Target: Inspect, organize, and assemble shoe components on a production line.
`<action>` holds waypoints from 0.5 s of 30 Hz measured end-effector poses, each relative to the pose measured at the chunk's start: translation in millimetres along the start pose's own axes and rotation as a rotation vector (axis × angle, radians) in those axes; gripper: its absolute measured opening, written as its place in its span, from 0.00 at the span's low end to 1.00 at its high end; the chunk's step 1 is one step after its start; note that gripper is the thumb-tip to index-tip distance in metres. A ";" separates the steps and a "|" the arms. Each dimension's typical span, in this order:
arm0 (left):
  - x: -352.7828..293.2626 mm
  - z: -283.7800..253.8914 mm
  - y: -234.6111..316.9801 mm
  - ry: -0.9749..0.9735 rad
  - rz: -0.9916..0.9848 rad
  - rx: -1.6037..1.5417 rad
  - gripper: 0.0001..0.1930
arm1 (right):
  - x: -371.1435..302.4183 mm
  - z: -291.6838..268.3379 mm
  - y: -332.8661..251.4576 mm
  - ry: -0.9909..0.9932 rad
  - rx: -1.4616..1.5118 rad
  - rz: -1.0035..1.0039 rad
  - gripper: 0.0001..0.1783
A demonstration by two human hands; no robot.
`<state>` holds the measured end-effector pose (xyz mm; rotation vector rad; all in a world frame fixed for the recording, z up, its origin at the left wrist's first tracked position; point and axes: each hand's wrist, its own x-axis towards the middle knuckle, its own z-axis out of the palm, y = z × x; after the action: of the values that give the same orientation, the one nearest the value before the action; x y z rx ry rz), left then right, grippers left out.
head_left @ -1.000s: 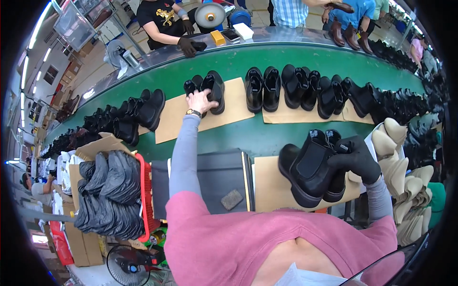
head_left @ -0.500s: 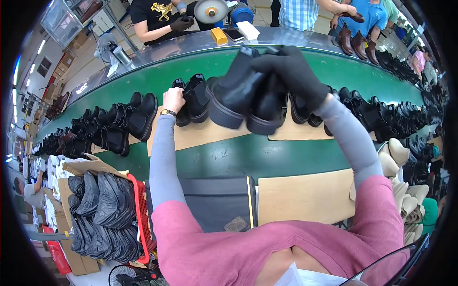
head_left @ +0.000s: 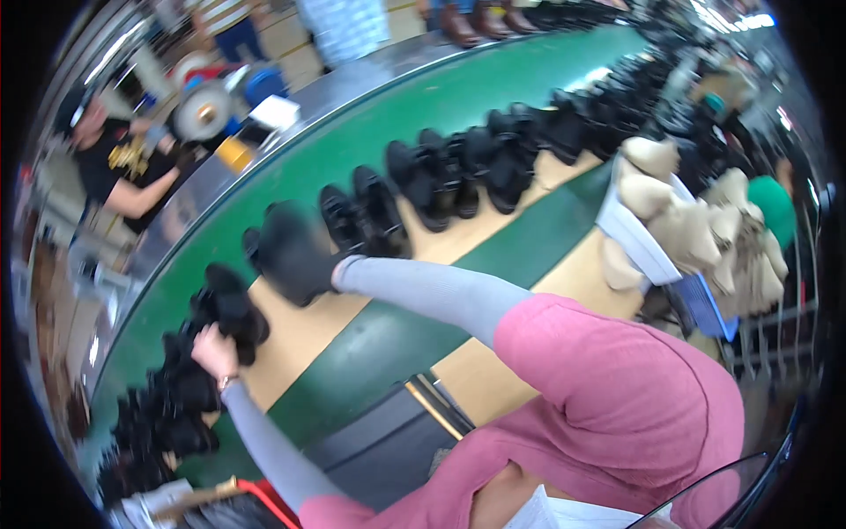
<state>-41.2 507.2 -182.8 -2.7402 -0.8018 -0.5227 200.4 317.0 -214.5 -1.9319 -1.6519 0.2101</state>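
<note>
My bare left hand (head_left: pixel 214 351) is at the left end of the row, its fingers curled at the top of a black ankle boot (head_left: pixel 189 379). Just beyond it stands another pair of black boots (head_left: pixel 233 309) on a beige board. My right hand (head_left: pixel 300 256), in a black glove, reaches across to the row and is smeared by motion. Its fingers blend into the dark footwear there, so its grip is hidden. To its right, a pair of black boots (head_left: pixel 377 212) stands on the board, with more pairs (head_left: pixel 432 181) further along.
The boots stand on beige boards (head_left: pixel 493 220) along a green work surface (head_left: pixel 370 331). A metal ledge (head_left: pixel 352 79) runs behind it, with a yellow block (head_left: pixel 234 154) and a white box (head_left: pixel 275 113). Co-workers stand beyond. Beige shoe forms (head_left: pixel 652 194) fill a bin at right.
The view has swung and tilted toward the right. The pair of boots raised by my right hand is no longer seen up in the air; that hand is now low at the row. My left hand also shifted leftward.
</note>
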 end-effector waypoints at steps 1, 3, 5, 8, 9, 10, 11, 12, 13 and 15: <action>-30.6 13.1 -23.2 -0.093 -0.120 0.131 0.14 | -15.0 -1.0 -22.5 0.011 0.047 -0.025 0.24; -50.3 12.2 -45.1 -0.313 -0.186 0.095 0.21 | -49.0 -46.2 -68.4 0.051 0.057 -0.043 0.25; -31.7 -13.0 -1.9 -0.276 -0.271 0.141 0.29 | -91.5 -99.4 -68.6 0.022 0.042 -0.006 0.27; -17.6 -49.6 49.4 0.042 -0.184 0.187 0.34 | -170.1 -175.3 -61.8 -0.123 -0.036 -0.055 0.18; -16.0 -63.1 69.6 0.111 -0.126 0.125 0.35 | -197.1 -196.8 -54.4 -0.087 0.041 -0.058 0.15; 3.7 -79.9 114.1 0.242 0.047 0.007 0.31 | -228.1 -223.7 -28.1 -0.145 0.036 0.009 0.16; 8.0 -106.2 147.3 0.357 0.209 -0.067 0.25 | -246.4 -246.7 -13.0 -0.203 -0.217 0.105 0.18; 10.4 -120.9 196.8 0.375 0.309 -0.205 0.22 | -268.6 -271.6 11.0 -0.209 -0.121 0.232 0.17; 8.1 -129.0 237.3 0.328 0.407 -0.304 0.22 | -287.6 -296.8 37.2 -0.201 -0.205 0.326 0.16; -10.2 -117.0 321.6 -0.056 0.275 -0.566 0.22 | -318.3 -338.8 82.6 -0.221 -0.333 0.536 0.15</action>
<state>98.2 200.7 -121.1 -3.3173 -0.3010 -0.7024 361.8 -98.6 -58.9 -2.6692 -1.3228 0.3870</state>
